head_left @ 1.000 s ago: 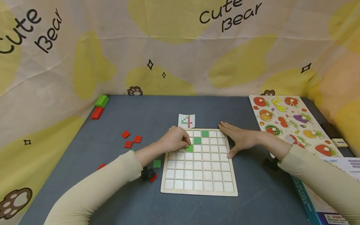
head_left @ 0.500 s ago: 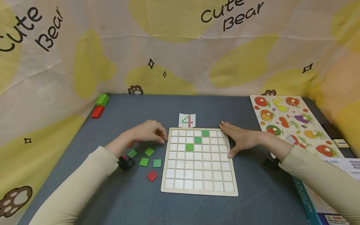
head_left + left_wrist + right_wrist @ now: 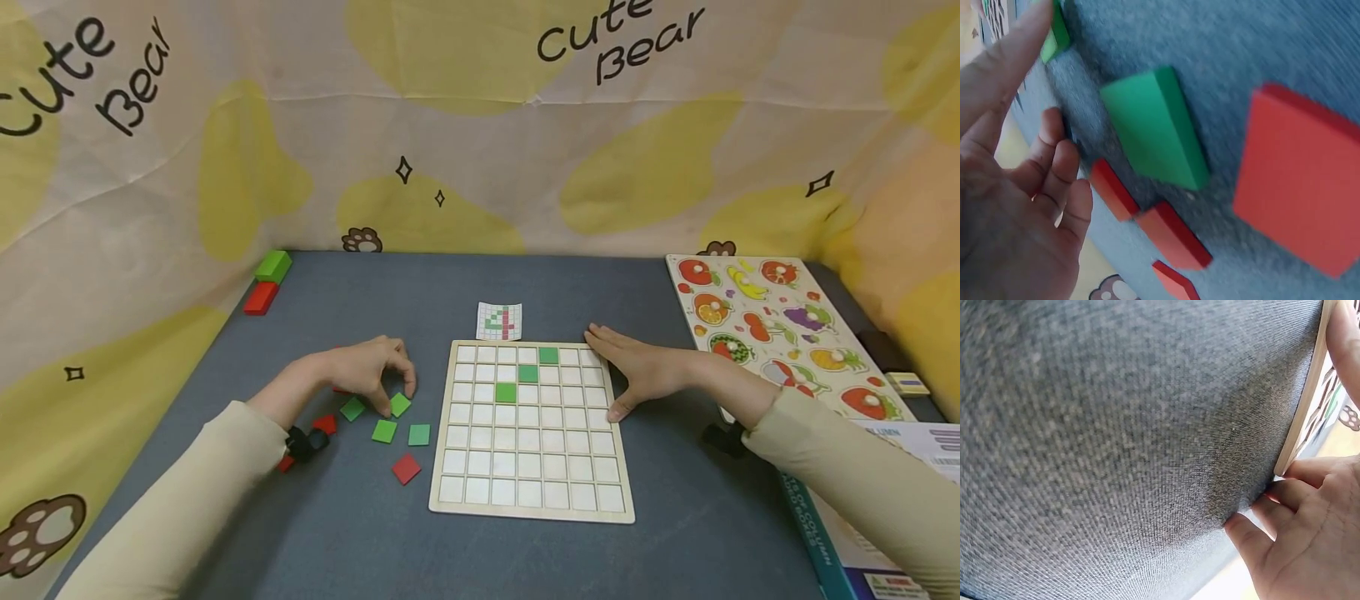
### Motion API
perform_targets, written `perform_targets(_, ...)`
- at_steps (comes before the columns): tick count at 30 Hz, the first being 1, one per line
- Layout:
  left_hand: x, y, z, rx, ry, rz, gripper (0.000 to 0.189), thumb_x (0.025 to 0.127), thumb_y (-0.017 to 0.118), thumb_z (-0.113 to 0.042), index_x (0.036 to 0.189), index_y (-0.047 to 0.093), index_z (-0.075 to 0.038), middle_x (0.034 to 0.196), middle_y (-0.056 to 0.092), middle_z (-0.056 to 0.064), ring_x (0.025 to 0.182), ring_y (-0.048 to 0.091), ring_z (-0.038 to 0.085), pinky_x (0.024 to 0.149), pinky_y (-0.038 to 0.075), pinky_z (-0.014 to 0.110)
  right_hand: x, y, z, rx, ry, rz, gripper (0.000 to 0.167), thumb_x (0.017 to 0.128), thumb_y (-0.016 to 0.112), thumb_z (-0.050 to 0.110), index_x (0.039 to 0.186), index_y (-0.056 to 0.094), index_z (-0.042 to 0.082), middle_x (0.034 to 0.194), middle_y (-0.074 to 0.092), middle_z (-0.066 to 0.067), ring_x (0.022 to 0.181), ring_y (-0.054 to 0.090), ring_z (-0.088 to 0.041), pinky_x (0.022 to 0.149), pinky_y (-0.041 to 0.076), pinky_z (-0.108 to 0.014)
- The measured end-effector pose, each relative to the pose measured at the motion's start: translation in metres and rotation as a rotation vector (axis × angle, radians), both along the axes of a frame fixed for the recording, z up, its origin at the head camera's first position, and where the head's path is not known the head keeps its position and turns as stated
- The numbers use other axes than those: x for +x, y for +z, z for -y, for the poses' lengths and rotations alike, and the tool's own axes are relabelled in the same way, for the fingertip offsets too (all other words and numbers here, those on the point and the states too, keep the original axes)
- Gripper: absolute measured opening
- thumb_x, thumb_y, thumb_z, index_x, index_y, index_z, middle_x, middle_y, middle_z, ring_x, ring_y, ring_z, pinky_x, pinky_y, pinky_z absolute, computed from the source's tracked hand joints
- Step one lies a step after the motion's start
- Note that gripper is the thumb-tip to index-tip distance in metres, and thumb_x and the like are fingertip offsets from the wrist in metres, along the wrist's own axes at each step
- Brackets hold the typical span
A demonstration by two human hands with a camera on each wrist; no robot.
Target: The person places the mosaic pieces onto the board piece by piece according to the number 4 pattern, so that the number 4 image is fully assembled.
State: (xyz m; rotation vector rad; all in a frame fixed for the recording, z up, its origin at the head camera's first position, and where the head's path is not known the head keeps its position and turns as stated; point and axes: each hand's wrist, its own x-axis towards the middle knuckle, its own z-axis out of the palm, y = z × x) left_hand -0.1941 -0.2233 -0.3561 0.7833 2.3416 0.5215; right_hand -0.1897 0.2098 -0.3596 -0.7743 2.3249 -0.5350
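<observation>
My left hand (image 3: 365,373) hovers low over the loose tiles left of the board, thumb and index finger apart on either side of a green tile (image 3: 401,404). In the left wrist view that green tile (image 3: 1056,32) lies beyond the thumb tip, and the other fingers are bent with nothing seen in them. My right hand (image 3: 643,367) rests at the right edge of the white grid board (image 3: 531,515), fingers spread and thumb on the rim. Three green tiles sit diagonally in the board's cells, the lowest being this green square (image 3: 506,392).
More green tiles (image 3: 384,431) and red tiles (image 3: 407,469) lie left of the board. A small pattern card (image 3: 498,322) touches its far edge. At right are a fruit puzzle board (image 3: 772,333) and a box (image 3: 840,533). Red and green blocks (image 3: 261,297) stand back left.
My left hand has left the green tile in the board's third row and moved left, then down to the loose tiles. The right hand has stayed at the board's edge.
</observation>
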Motion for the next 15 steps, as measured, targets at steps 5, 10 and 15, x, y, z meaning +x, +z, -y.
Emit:
perform_targets(5, 0.0, -0.003, -0.006, 0.037, 0.018, -0.072, 0.025, 0.071, 0.086, -0.012, 0.087, 0.069, -0.02, 0.094, 0.055, 0.003, 0.088, 0.047, 0.016, 0.077, 0.041, 0.029, -0.001, 0.0, 0.0, 0.008, -0.001, 0.0, 0.127, 0.074, 0.082, 0.047, 0.156, 0.001, -0.005, 0.165, -0.01, -0.026, 0.153, -0.008, -0.046, 0.12, 0.007, -0.065)
perform_targets(10, -0.005, -0.004, -0.012, 0.112, 0.111, -0.143, 0.022, 0.076, 0.083, -0.009, 0.086, 0.064, -0.013, 0.08, 0.063, 0.001, 0.073, 0.055, 0.011, 0.067, 0.046, 0.025, -0.001, 0.0, 0.0, 0.009, 0.0, 0.002, 0.127, 0.075, 0.083, 0.047, 0.156, 0.001, -0.005, 0.165, -0.01, -0.025, 0.153, -0.008, -0.046, 0.12, 0.007, -0.065)
perform_targets(15, -0.007, -0.001, -0.026, 0.189, 0.236, -0.199, 0.015, 0.08, 0.08, -0.011, 0.083, 0.065, -0.011, 0.077, 0.069, 0.002, 0.068, 0.06, 0.01, 0.064, 0.048, 0.025, -0.001, -0.001, 0.0, 0.008, 0.0, -0.001, 0.127, 0.074, 0.083, 0.047, 0.156, 0.001, -0.005, 0.165, -0.01, -0.026, 0.153, -0.008, -0.046, 0.121, 0.008, -0.065)
